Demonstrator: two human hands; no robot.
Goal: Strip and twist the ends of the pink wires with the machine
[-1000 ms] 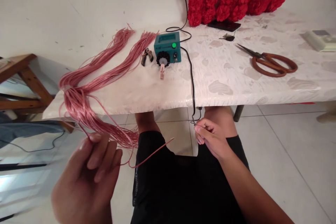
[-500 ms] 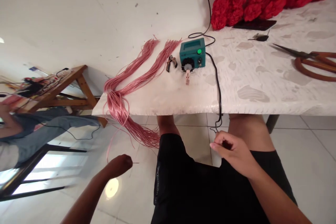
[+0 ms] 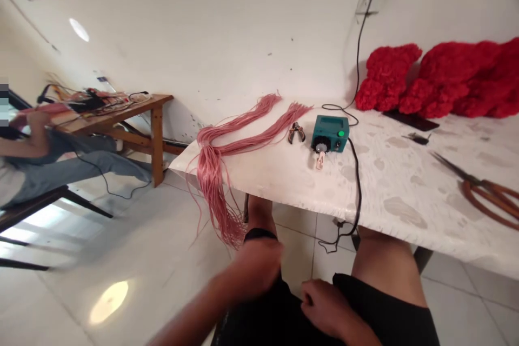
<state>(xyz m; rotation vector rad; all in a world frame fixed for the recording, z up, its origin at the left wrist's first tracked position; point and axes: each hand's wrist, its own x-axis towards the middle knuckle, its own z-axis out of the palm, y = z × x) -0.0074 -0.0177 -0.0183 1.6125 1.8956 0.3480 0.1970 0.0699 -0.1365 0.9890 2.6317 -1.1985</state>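
My left hand (image 3: pixel 255 270) is blurred above my knee, curled, and I cannot tell whether it holds anything. My right hand (image 3: pixel 324 305) rests curled against my black shorts (image 3: pixel 377 294), with nothing visible in its fingers. A long bundle of pink cords (image 3: pixel 213 189) lies on the white mottled table (image 3: pixel 259 173) and hangs over its corner, clear of both hands. Farther along stand a teal box with a dial and green button (image 3: pixel 329 134) and small pliers (image 3: pixel 297 132). A black cable (image 3: pixel 357 189) runs from the box over the table's edge, near my right hand.
Brown-handled scissors (image 3: pixel 486 194), keys (image 3: pixel 417 139) and a dark phone (image 3: pixel 411 120) lie on the table, with red crepe-paper flowers (image 3: pixel 446 81) behind them. At the far left, a seated person (image 3: pixel 52 157) works beside a wooden bench (image 3: pixel 156 140) holding tangled items.
The view has tilted and risen, showing more wall. My left hand has moved from the left to above my knee, and the pink strand no longer shows. My right hand has dropped to my shorts.
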